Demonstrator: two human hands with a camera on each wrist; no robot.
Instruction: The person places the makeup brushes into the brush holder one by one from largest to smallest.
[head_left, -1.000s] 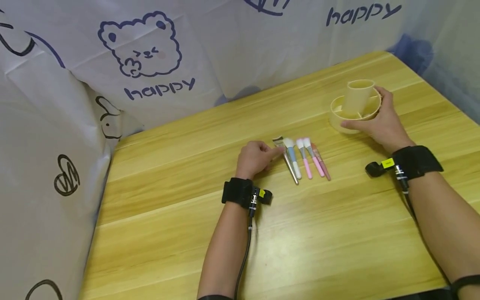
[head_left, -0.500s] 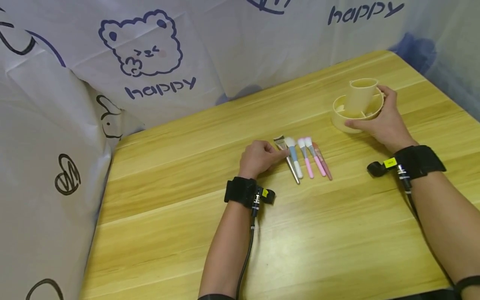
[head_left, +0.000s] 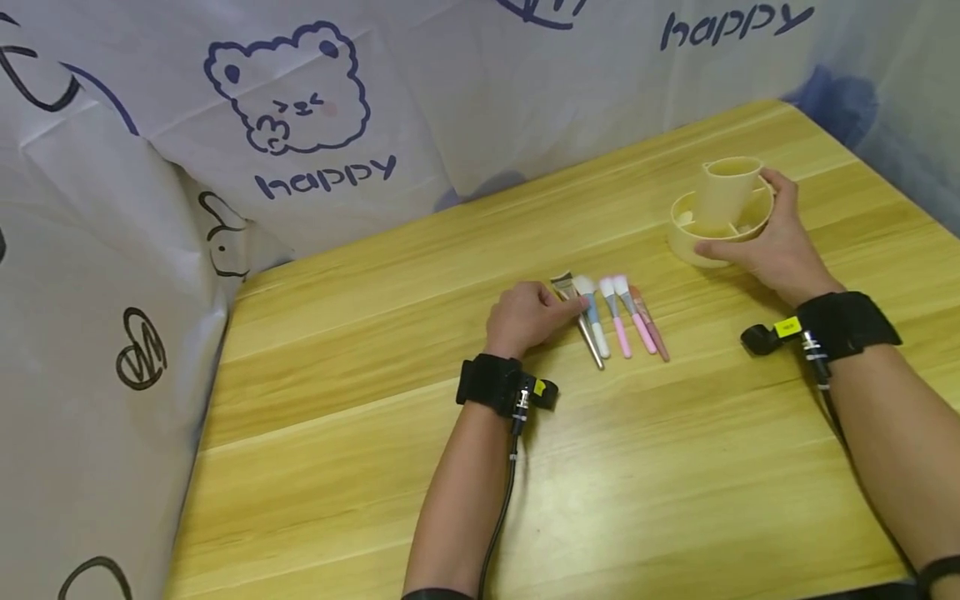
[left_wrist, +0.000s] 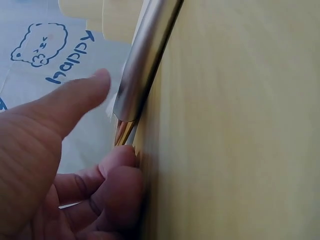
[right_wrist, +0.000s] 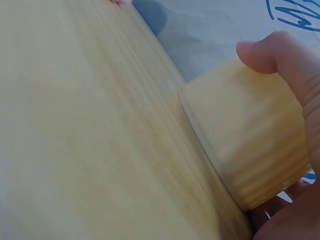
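Possibly the left hand (head_left: 527, 317), empty, its thumb and fingers parted, could jostle close-lying brushes (head_left: 622, 335); the right hand (head_left: 776, 243) grips the holder (head_left: 723, 204)

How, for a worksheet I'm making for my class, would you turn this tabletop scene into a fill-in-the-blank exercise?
The left hand is close to the silver brush, which lies at the ____ end of the row in the head view. The two matching brushes in mid-row have ____ handles. The number of brushes sticking up from the cream organizer gripped by the right hand is ____. The word under the bear drawing is ____.

Missing words: left; pink; zero; happy.
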